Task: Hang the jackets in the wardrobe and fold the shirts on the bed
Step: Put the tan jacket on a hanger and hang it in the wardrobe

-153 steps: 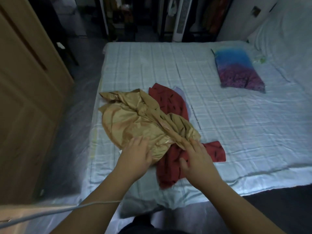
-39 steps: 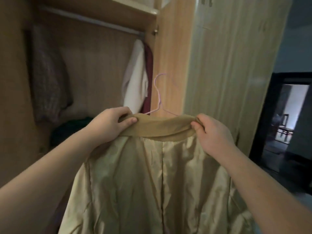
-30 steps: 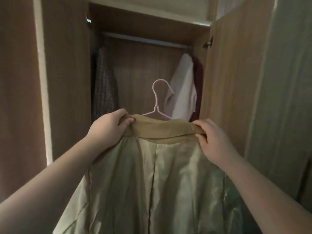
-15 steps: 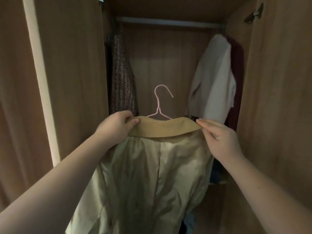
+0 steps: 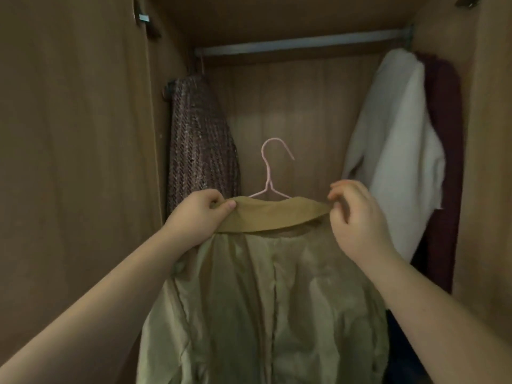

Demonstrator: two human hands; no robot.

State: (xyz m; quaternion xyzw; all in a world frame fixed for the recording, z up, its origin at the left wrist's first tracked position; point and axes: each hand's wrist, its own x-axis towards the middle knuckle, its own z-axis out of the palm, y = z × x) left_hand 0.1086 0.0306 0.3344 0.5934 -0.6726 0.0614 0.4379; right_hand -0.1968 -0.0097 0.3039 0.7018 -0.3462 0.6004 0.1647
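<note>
Tan jacket (image 5: 266, 300) on a pink hanger (image 5: 267, 173) is held up at centre frame inside the wardrobe (image 5: 77, 134), below the rail (image 5: 299, 47). The left hand (image 5: 198, 217) grips the collar's left end and the right hand (image 5: 357, 217) pinches its right end. A knit garment (image 5: 202, 151) hangs to the left.

The open brown wood-grain wardrobe (image 5: 299, 112) has flat panel walls on both sides and a flat board across the top. Just beneath that board a straight grey metal rail (image 5: 299, 47) runs across from one side wall to the other. Below the rail's left end hangs a brownish-purple knitted garment (image 5: 202, 145), close against the left wall. At the right end hangs a cream-white fabric garment (image 5: 396, 151), and a dark maroon garment (image 5: 446, 162) hangs just behind it, touching it, nearest the right wall.
</note>
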